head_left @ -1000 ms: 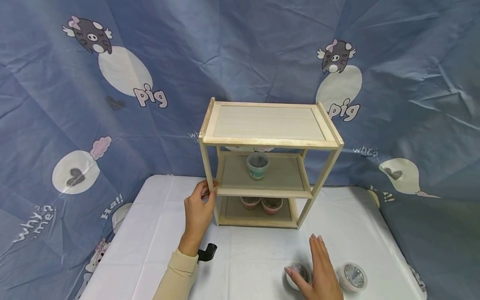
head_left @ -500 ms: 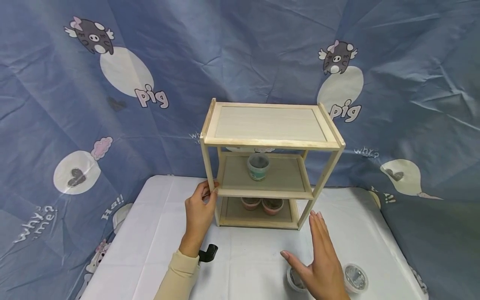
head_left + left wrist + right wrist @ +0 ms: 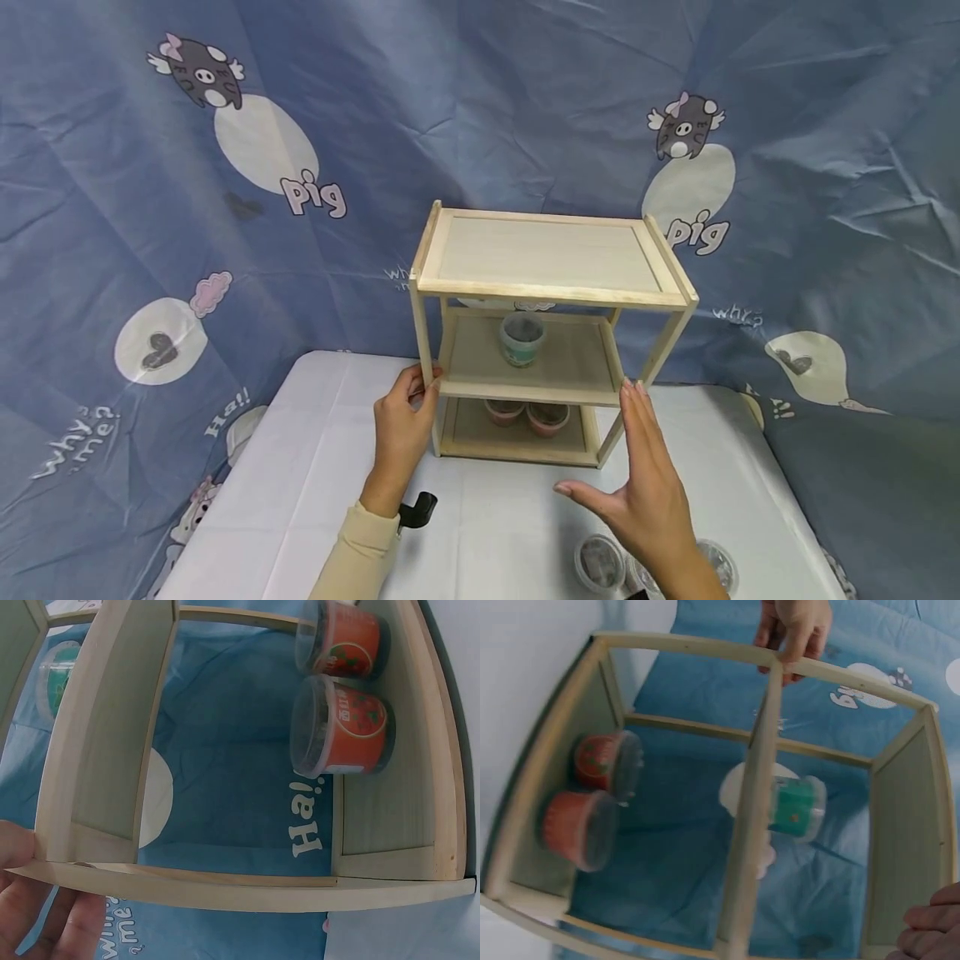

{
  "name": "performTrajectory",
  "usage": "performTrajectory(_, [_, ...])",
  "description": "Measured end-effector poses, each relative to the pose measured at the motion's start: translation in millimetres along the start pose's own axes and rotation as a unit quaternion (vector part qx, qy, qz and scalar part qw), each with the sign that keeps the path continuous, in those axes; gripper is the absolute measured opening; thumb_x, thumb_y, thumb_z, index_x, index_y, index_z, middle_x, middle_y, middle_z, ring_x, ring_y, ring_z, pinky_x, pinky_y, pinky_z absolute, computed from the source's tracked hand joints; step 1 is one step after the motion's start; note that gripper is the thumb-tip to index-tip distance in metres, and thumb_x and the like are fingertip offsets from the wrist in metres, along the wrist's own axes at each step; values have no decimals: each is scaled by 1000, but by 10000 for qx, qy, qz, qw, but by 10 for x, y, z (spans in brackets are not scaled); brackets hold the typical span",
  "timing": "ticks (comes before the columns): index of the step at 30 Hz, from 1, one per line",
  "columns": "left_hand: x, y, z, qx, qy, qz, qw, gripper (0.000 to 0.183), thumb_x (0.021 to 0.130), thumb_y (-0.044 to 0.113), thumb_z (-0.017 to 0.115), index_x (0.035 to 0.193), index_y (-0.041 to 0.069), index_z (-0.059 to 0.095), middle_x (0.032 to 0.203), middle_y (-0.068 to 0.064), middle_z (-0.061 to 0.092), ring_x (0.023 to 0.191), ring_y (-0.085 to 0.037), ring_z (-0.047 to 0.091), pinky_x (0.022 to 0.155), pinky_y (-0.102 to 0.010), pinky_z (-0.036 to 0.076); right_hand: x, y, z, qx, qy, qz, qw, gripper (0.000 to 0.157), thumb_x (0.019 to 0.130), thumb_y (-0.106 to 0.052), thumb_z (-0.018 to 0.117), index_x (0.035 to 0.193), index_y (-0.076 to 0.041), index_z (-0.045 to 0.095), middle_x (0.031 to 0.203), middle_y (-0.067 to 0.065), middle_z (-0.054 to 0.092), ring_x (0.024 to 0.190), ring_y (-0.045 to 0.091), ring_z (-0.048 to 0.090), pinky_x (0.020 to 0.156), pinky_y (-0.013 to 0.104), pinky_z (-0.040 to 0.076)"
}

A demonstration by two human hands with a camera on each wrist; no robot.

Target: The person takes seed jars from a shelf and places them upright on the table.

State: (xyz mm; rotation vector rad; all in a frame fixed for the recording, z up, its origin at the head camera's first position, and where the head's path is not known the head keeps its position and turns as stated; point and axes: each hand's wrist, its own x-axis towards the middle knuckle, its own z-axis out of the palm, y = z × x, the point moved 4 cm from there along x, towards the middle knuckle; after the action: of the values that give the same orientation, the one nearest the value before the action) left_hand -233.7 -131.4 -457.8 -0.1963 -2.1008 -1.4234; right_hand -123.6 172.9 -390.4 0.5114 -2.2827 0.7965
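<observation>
A pale three-tier wooden rack (image 3: 536, 254) stands on the table. My left hand (image 3: 405, 425) grips its left front post at the middle shelf; in the left wrist view the thumb and fingers (image 3: 75, 922) lie on either side of the wood. My right hand (image 3: 652, 492) is raised beside the right front post, fingers straight and thumb spread wide, holding nothing. Its fingertips overlap the post in the head view. A lidded teal tub (image 3: 521, 342) sits on the middle shelf. Two red tubs with clear lids (image 3: 360, 727) stand side by side on the bottom shelf.
On the white-covered table (image 3: 495, 517), more clear-lidded tubs stand at the front right: one tub (image 3: 600, 563) left of my right wrist, another tub (image 3: 722, 571) to its right, one partly hidden. A blue printed cloth (image 3: 480, 108) hangs close behind the rack.
My right hand has risen forward from over the front tubs to the rack's right post, its thumb spreading away from the fingers. The left hand keeps its grip. The view shifts slightly.
</observation>
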Motion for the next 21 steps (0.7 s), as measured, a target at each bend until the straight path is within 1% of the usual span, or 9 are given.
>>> performTrajectory(2, [3, 6, 3, -7, -5, -7, 10000, 23, 98, 4, 73, 120, 1, 72, 111, -5, 79, 96, -21, 76, 79, -25, 61, 101, -4, -19, 6, -45, 18, 10000, 124, 80, -81, 65, 165, -2, 24, 170, 17, 26, 154, 41, 26, 125, 21, 14])
performTrajectory(4, [3, 8, 2, -30, 11, -17, 10000, 22, 98, 3, 73, 120, 1, 72, 110, -5, 79, 96, -20, 76, 79, -25, 61, 208, -1, -35, -2, -100, 64, 9999, 123, 80, -81, 65, 166, -4, 22, 170, 16, 25, 156, 38, 24, 125, 23, 15])
performTrajectory(7, [-6, 6, -1, -68, 31, -24, 10000, 23, 97, 3, 74, 120, 2, 72, 110, -4, 79, 96, -20, 76, 79, -24, 60, 350, 15, -40, 14, -250, 161, 9996, 123, 80, -80, 68, 167, -6, 21, 171, 15, 24, 157, 35, 21, 127, 34, 19])
performTrajectory(9, [-11, -1, -7, -79, 33, -2, 10000, 24, 97, 2, 74, 121, 2, 72, 110, -4, 79, 96, -20, 76, 79, -24, 60, 433, 36, -20, -3, -382, 274, 9989, 125, 78, -73, 78, 167, -6, 20, 171, 17, 24, 157, 35, 20, 126, 46, 24])
performTrajectory(10, [-11, -1, -8, -74, 27, 10, 10000, 24, 97, 2, 74, 121, 2, 72, 110, -4, 79, 97, -20, 76, 79, -23, 60, 473, 52, -3, 6, -448, 328, 9985, 125, 78, -67, 83, 167, -6, 20, 170, 17, 24, 157, 35, 20, 125, 52, 25])
performTrajectory(12, [-7, 7, -11, -60, 15, 32, 10000, 24, 98, 3, 73, 122, 3, 72, 110, -3, 79, 97, -19, 76, 79, -22, 60, 543, 96, 53, 74, -575, 444, 9973, 125, 76, -53, 92, 167, -6, 20, 170, 19, 25, 157, 36, 20, 122, 59, 28])
performTrajectory(14, [-5, 9, -12, -48, 31, 60, 10000, 24, 98, 2, 73, 122, 3, 72, 110, -3, 79, 97, -19, 76, 79, -21, 59, 604, 150, 122, 119, -665, 543, 9962, 124, 75, -39, 96, 167, -6, 21, 169, 20, 26, 156, 38, 22, 121, 61, 29])
performTrajectory(16, [-3, 12, -14, -58, 46, 87, 9999, 24, 97, 2, 73, 121, 3, 72, 110, -3, 79, 97, -19, 76, 79, -20, 59, 656, 207, 197, 206, -691, 597, 9956, 121, 76, -33, 97, 166, -4, 22, 168, 21, 28, 156, 38, 23, 121, 61, 29])
performTrajectory(21, [-3, 2, -13, -143, 65, 144, 9998, 25, 96, 0, 74, 122, 0, 72, 109, -5, 79, 97, -21, 76, 79, -16, 57, 802, 321, 352, 279, -678, 668, 9951, 118, 79, -34, 95, 167, -7, 20, 168, 21, 27, 155, 39, 26, 120, 62, 30])
